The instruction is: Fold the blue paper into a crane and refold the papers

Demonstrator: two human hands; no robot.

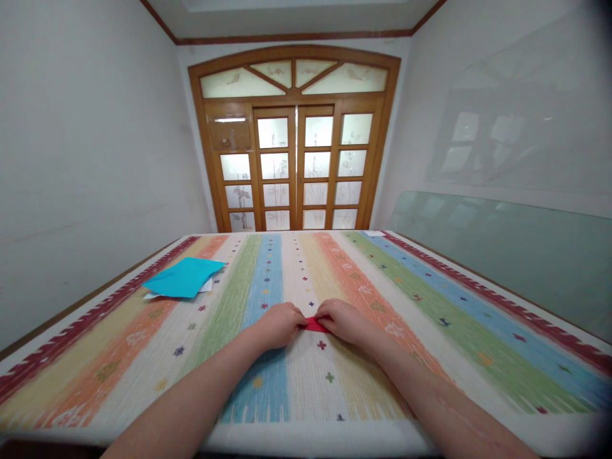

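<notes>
Between my two hands, low over the middle of the striped tablecloth, is a small red strip that looks like folded paper. My left hand pinches its left end, fingers curled together. The right end is gripped by my right hand, with thumb and fingers closed on it. Only the short middle stretch of the red paper shows; its ends are hidden under my fingers.
To the left lies a sheet of bright blue paper on top of white paper. A small white piece is at the table's far edge. The striped tablecloth covers the table. Wooden glass-paned doors stand beyond it, with walls on both sides.
</notes>
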